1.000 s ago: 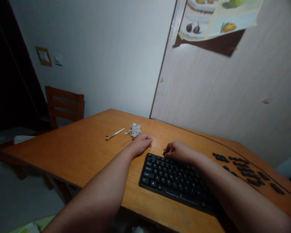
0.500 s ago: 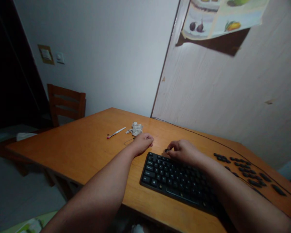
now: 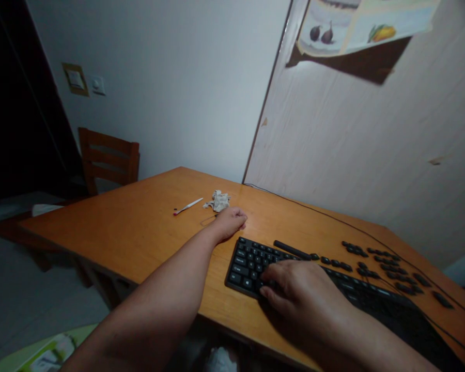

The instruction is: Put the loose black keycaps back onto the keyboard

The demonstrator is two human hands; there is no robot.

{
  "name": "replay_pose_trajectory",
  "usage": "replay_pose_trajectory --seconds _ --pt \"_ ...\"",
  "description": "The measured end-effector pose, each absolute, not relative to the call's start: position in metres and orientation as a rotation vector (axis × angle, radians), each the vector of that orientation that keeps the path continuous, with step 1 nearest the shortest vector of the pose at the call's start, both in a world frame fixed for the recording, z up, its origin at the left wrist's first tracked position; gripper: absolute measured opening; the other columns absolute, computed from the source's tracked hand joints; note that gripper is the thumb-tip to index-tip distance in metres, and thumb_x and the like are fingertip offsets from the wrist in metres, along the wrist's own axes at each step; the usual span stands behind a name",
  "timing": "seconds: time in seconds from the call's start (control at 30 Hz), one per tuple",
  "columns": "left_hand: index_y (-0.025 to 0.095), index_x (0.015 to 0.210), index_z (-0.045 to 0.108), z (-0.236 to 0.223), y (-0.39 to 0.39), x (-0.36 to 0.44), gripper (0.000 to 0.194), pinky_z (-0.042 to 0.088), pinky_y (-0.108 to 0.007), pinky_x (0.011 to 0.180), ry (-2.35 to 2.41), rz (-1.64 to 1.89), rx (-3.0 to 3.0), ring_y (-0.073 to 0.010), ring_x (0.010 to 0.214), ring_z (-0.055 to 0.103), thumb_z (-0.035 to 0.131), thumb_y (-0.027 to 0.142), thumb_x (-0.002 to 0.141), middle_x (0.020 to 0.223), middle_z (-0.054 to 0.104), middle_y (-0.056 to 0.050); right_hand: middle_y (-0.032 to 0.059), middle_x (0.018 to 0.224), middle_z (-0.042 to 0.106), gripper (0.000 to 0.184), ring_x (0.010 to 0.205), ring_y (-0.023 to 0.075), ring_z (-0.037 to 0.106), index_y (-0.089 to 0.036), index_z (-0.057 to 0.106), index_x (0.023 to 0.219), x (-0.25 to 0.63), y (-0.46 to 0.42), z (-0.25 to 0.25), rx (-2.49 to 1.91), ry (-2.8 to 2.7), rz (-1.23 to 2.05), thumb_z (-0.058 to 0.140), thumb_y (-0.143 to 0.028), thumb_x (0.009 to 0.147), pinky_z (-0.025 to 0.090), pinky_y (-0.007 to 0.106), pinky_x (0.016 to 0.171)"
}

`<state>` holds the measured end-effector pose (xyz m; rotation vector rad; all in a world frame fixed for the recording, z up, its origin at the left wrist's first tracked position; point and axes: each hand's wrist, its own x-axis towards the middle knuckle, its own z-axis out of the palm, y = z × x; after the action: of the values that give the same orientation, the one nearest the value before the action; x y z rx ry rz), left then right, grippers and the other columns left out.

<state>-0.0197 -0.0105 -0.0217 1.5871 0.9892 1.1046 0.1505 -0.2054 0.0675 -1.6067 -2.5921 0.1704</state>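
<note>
A black keyboard lies along the table's near right part, its right side partly hidden by my forearm. My right hand is over its bottom rows, thumb and forefinger pinched on a small black keycap that is mostly hidden. Just beyond the keyboard's upper left corner, my left hand rests on the table with curled fingers. Whatever it may hold is hidden. A thin wire loop lies beside that wrist. Loose black keycaps sit in rows behind the keyboard, with a long spacebar-like bar.
A crumpled grey cloth or tissue and a white brush-like stick with a red tip lie farther back on the wooden table. More keycaps lie at the right. A black cable runs along the back; a chair stands left.
My right hand has moved from behind the keyboard's top edge to its bottom rows, uncovering the long bar and some loose keycaps. My left hand stays in nearly the same place.
</note>
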Motion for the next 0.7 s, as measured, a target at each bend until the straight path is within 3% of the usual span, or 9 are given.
replay_pose_trajectory --seconds 0.23,0.53,0.7 --pt "0.015 0.077 0.061 -0.023 -0.009 -0.020 0.007 0.041 -0.023 0.058 1.000 1.103 1.596 -0.0114 0.055 0.055 0.060 0.022 0.076 0.061 0.064 0.000 0.0021 0.083 0.072 0.016 0.077 0.0179 0.064 -0.022 0.065 0.076 0.145 -0.211 0.059 -1.599 -2.607 0.091 0.056 -0.027 0.089 0.039 0.027 0.068" --pt "0.015 0.078 0.063 -0.028 -0.004 -0.020 0.010 0.041 -0.023 0.058 1.006 1.091 1.620 -0.0119 0.057 0.056 0.060 0.025 0.076 0.063 0.065 0.000 0.0042 0.081 0.072 0.019 0.073 0.0199 0.064 -0.023 0.066 0.078 0.137 -0.212 0.058 -1.611 -2.682 -0.083 0.052 -0.027 0.090 0.039 0.031 0.064" --pt "0.015 0.078 0.064 -0.030 -0.003 -0.021 0.010 0.041 -0.023 0.058 1.013 1.095 1.628 -0.0132 0.059 0.057 0.060 0.025 0.076 0.064 0.066 -0.001 0.0044 0.074 0.070 0.009 0.068 0.0204 0.063 -0.023 0.065 0.075 0.136 -0.215 0.053 -1.573 -2.735 -0.185 0.060 -0.025 0.082 0.038 0.031 0.061"
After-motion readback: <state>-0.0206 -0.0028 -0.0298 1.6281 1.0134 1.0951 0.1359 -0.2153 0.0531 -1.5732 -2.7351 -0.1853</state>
